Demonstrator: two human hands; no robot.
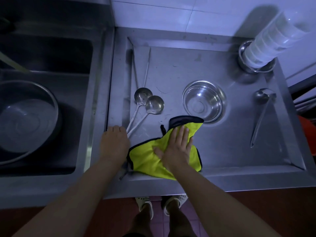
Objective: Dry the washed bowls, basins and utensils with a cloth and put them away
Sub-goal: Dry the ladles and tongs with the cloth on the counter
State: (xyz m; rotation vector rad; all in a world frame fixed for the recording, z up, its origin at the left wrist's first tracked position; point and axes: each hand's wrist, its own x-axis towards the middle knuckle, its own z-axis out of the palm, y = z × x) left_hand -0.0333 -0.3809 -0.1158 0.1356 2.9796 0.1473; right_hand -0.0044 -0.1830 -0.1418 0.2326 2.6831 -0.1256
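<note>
Right hand (177, 147) is pressing flat, fingers straight, on the yellow-green cloth with dark edging (147, 159), which is lying at the near edge of the recessed steel drainboard (230, 151). Left hand (114, 142) is touching the handles of two long steel ladles (154, 104); whether it is gripping them is unclear. A round steel bowl (204, 100) is sitting just beyond the cloth.

Right hand (177, 146): laid flat with straight fingers (182, 132) on the yellow cloth (150, 158), which is spread on the tabletop (222, 142).
Left hand (114, 144): placed at the handle ends of two ladles (154, 104); a grip cannot be judged.
Steel bowl (204, 100): upright, just beyond the cloth.
Third ladle (260, 113): laid alone at the right.
Plastic tubs (266, 43): stacked in a steel pot (244, 65).
Sink (51, 48): a large basin (29, 117) is seen inside.
</note>
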